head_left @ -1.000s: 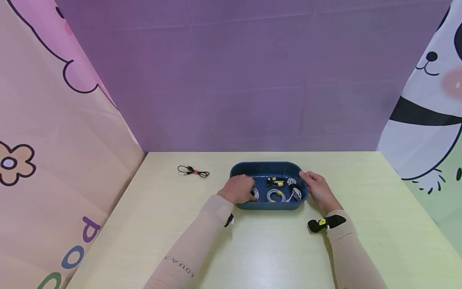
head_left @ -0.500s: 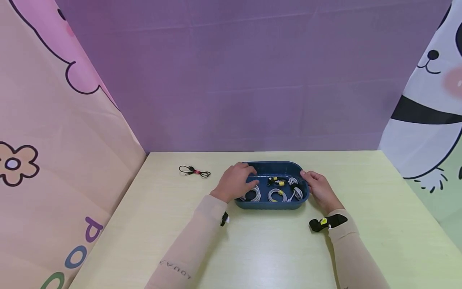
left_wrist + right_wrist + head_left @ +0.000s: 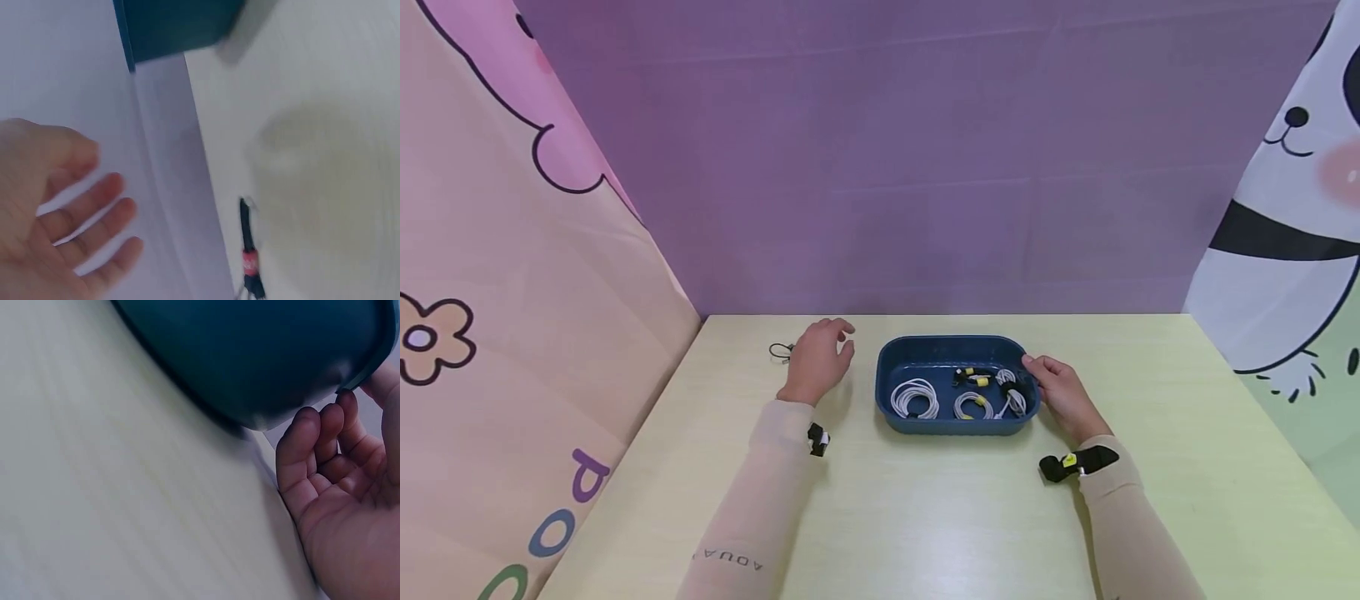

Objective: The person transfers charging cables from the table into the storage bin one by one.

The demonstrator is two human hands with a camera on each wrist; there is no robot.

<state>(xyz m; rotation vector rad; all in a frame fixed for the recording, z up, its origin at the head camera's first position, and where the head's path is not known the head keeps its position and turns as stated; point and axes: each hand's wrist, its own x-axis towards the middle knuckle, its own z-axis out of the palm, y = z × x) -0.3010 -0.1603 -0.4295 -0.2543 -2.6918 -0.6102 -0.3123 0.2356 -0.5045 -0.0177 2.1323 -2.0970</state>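
My left hand point(image 3: 815, 361) hovers over the table left of the blue tray, its fingers loosely bent around nothing. Partly hidden behind it lies a black cable point(image 3: 780, 351); the left wrist view shows its red tie point(image 3: 250, 262) below and right of the fingers. With thumb and fingers, my right hand point(image 3: 1063, 396) pinches the right rim of the blue tray point(image 3: 957, 427). In the tray are a large white coiled cable point(image 3: 914, 399) at left, a smaller white coil with yellow ties point(image 3: 973, 407), a black cable with yellow parts point(image 3: 972, 377) and a white bundle with a black strap point(image 3: 1011, 393).
The pale table point(image 3: 955, 517) ends at a purple cloth backdrop point(image 3: 925, 167). Printed cloths hang at both sides, a pink one point(image 3: 535, 275) at left. Black wrist straps point(image 3: 1078, 462) sit on both sleeves.
My left hand has let go of the white coiled cable at the tray's left end and moved left, out of the tray, to the black cable. My right hand stays on the rim.
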